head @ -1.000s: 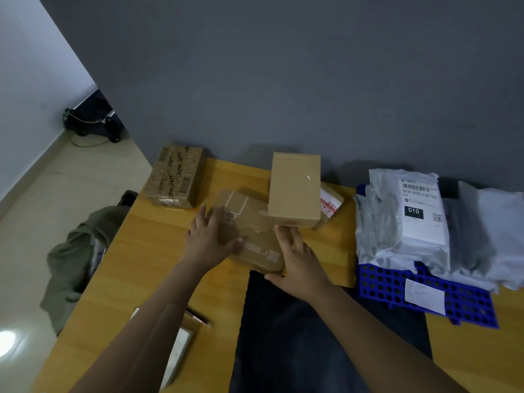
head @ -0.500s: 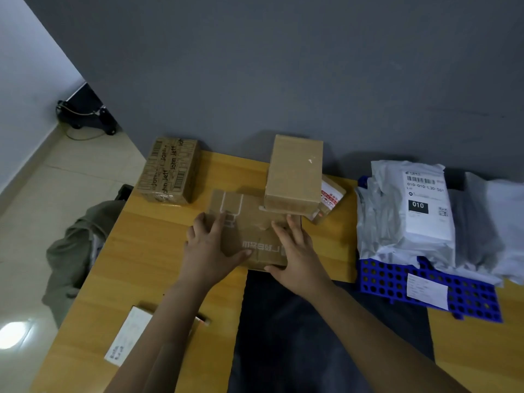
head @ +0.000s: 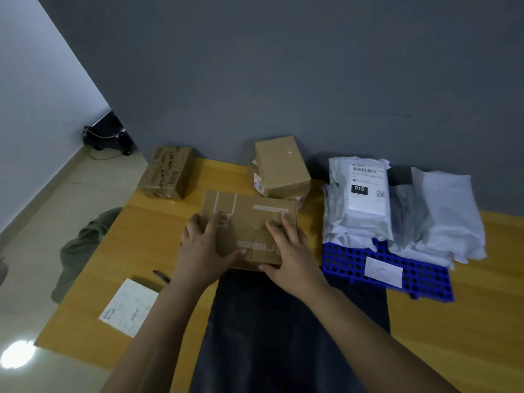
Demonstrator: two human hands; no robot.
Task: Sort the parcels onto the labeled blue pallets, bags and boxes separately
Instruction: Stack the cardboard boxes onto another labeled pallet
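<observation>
At bench (head: 147,245) centre, 12 o'clock, lies the flat cardboard box (head: 249,219), left hand (head: 202,248) and right hand (head: 289,251) spread on its lid, neither grip closed. Likely stiff, light; best held by opposite side edges.

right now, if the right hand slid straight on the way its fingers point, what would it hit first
Most likely the plain brown box standing just beyond the flat carton that the right hand rests on; depth is unclear.
</observation>
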